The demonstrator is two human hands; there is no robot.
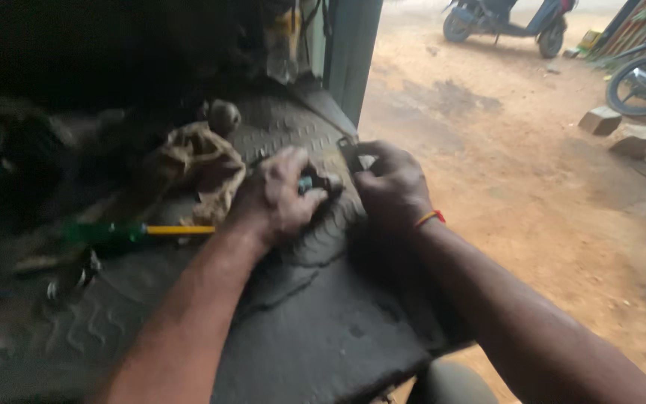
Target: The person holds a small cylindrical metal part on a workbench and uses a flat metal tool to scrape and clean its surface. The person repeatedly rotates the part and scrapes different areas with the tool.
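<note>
On the rubber mat [315, 329], both hands' grips clenched around one small dark part [321, 182].

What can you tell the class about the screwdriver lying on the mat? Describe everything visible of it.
The screwdriver lies flat on the dark ribbed rubber mat, roughly level across the picture. Its handle looks like green translucent plastic, blurred; a yellow section runs right toward the left hand, its end hidden behind that wrist. A crumpled rag sits just above. Neither hand grips it.

Left hand [282, 198] fisted, knuckles up; right hand [392, 185] curled, grip closed, forearms converging.
</note>
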